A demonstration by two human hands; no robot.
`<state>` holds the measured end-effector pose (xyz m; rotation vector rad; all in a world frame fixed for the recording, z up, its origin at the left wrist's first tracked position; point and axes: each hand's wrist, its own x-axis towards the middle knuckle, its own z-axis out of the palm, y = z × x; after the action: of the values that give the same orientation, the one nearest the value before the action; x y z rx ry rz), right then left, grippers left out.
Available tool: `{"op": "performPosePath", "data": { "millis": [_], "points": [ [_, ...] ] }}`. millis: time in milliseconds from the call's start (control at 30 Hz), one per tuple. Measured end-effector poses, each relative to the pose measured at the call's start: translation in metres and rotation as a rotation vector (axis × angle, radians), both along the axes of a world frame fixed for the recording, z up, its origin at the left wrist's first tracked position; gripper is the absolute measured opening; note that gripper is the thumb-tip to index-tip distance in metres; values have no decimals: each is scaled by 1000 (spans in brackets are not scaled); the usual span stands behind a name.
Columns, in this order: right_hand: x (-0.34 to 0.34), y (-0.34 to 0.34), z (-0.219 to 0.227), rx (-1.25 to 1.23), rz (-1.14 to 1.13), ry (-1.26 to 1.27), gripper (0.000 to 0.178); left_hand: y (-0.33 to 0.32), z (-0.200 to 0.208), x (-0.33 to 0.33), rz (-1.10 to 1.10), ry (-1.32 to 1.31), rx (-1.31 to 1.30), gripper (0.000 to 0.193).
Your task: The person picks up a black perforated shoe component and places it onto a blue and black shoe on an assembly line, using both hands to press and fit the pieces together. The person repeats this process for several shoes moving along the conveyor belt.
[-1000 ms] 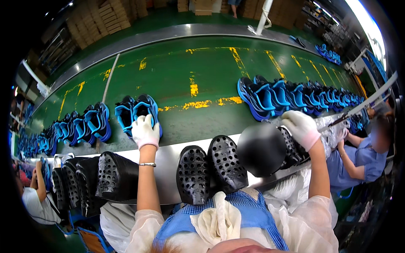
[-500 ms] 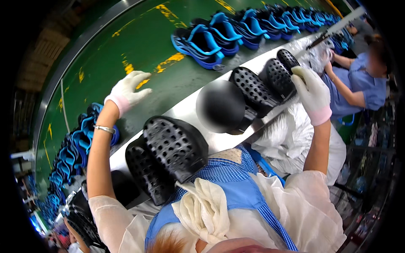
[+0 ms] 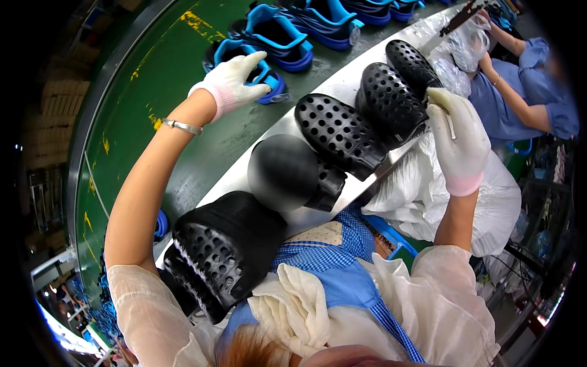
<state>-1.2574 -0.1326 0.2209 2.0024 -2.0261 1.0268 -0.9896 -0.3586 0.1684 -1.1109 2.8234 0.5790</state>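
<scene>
My left hand, in a white glove with a pink cuff, reaches over the green belt with thumb and fingers apart. It is in front of a blue-and-black shoe; whether they touch I cannot tell. My right hand, gloved alike, has its fingers bent together beside the black perforated sole-shaped blocks. Anything inside its fingers is hidden. Another perforated block lies nearer the middle, next to a blurred dark round area. Close to my body stands a bulky black perforated piece.
A pale metal ledge runs diagonally beside the green belt. More blue-and-black shoes line the belt's far part. White plastic bagging bulges at right. Beyond it, a person in blue handles clear plastic bags.
My left hand has moved right and farther away, toward the nearest shoe in the far row. My right hand's fingers have drawn closer together. The view has shifted.
</scene>
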Motion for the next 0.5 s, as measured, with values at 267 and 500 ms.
{"op": "performPosePath", "data": {
  "millis": [267, 500],
  "points": [
    [-20, 2, -4, 197, 3, 47, 39, -15, -22, -47, 170, -250, 204, 87],
    [-23, -4, -5, 382, 73, 24, 42, -29, -45, -36, 250, -44, 190, 51]
  ]
}}
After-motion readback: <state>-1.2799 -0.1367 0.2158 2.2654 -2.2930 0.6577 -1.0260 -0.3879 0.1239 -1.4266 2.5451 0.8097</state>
